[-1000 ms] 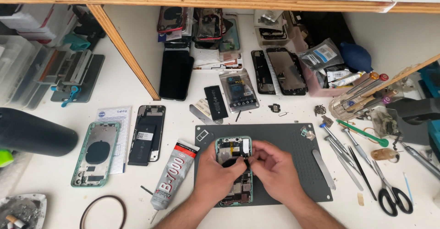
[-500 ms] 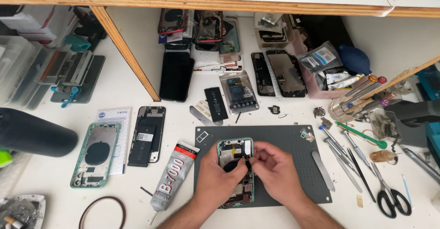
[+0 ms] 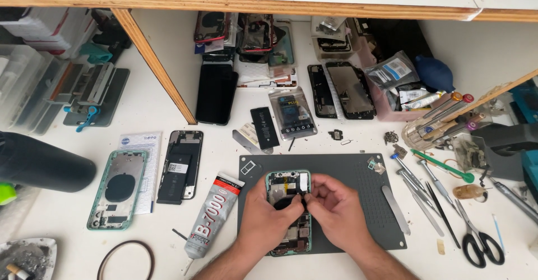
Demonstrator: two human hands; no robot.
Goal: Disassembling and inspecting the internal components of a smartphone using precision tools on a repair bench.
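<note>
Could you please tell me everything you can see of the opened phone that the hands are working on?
The phone lies flat and lengthwise on the grey mat, opened with its insides up. Its frame is pale green, seemingly metal; inside show dark boards, small parts, a light metal patch and a yellowish spot near the top. The left hand rests over its left side, and the right hand on its right; their fingertips meet over its upper middle, pinching something small and dark. The lower end peeks out between the wrists.
</note>
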